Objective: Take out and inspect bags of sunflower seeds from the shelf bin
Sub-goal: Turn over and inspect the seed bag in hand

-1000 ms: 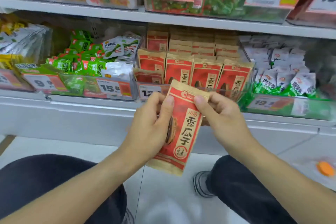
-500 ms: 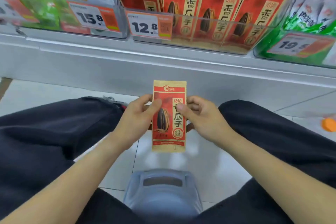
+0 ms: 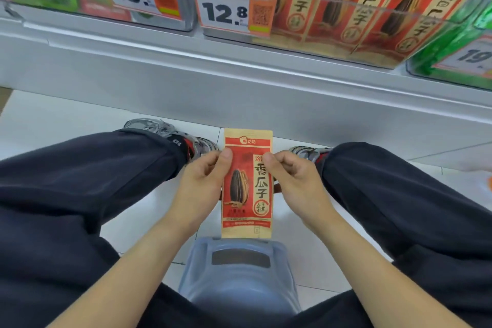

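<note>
Both hands, left hand (image 3: 198, 184) and right hand (image 3: 295, 181), pinch one red sunflower seed bag (image 3: 247, 184) upright between the knees, below the shelf bin (image 3: 332, 32), front under inspection; turning it over likely comes next.

matt paper seed bag (image 3: 247, 184)

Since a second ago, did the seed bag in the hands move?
Yes. The seed bag came down and away from the shelf bin; it overlapped the bin front then, and is now below the shelf, upright over the floor.
</note>
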`<state>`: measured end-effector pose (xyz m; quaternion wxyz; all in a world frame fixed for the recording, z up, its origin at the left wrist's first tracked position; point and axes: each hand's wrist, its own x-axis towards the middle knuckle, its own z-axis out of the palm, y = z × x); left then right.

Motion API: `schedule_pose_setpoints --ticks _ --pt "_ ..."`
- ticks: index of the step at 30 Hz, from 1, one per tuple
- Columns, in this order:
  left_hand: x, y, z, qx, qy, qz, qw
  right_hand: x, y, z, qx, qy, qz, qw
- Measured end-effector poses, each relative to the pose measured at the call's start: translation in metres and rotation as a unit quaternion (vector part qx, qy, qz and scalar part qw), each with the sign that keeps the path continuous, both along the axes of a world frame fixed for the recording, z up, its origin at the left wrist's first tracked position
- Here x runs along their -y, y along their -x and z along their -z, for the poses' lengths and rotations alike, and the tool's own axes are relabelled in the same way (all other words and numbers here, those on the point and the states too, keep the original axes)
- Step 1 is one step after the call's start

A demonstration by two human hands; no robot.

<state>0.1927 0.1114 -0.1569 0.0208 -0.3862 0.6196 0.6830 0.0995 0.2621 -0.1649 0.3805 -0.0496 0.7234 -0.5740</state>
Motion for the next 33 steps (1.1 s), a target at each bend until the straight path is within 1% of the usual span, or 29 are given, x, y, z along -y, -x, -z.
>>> schedule_pose_setpoints --ticks 3,6,8,10,12,15,17,22,28,33 --pt "-0.001 0.011 0.002 -0.013 0.003 -0.018 1.0 -0.002 0.003 0.0 -0.01 0.022 0.004 1.0" --pt "-0.004 0.018 0.007 -0.012 -0.008 -0.041 0.999 -0.004 0.007 0.001 0.012 0.023 -0.002 1.0" --pt "-0.008 0.022 0.011 -0.01 -0.008 -0.065 0.998 -0.01 0.011 0.001 0.037 0.017 -0.033 0.999" --pt "-0.008 0.028 0.011 -0.007 -0.001 -0.069 0.998 -0.017 0.016 0.001 0.044 -0.002 -0.072 0.996" --pt "-0.006 0.031 0.009 -0.005 -0.007 -0.038 0.999 -0.02 0.019 0.002 0.03 -0.01 -0.071 0.997" --pt "-0.001 0.031 0.004 0.002 -0.049 0.05 0.998 -0.021 0.02 0.002 0.036 0.021 0.003 0.999" --pt "0.0 0.027 0.003 -0.001 -0.045 0.086 0.995 -0.023 0.022 0.001 0.043 0.036 0.012 0.998" --pt "0.001 0.019 0.004 -0.004 -0.029 0.07 0.997 -0.028 0.024 -0.001 0.058 0.011 -0.108 0.992" --pt "-0.001 0.015 0.004 -0.002 -0.049 0.044 0.998 -0.027 0.023 -0.005 0.014 -0.012 -0.155 0.988" --pt "0.002 0.016 0.003 -0.006 -0.059 0.042 0.997 -0.03 0.026 -0.003 -0.008 -0.038 -0.208 0.977"
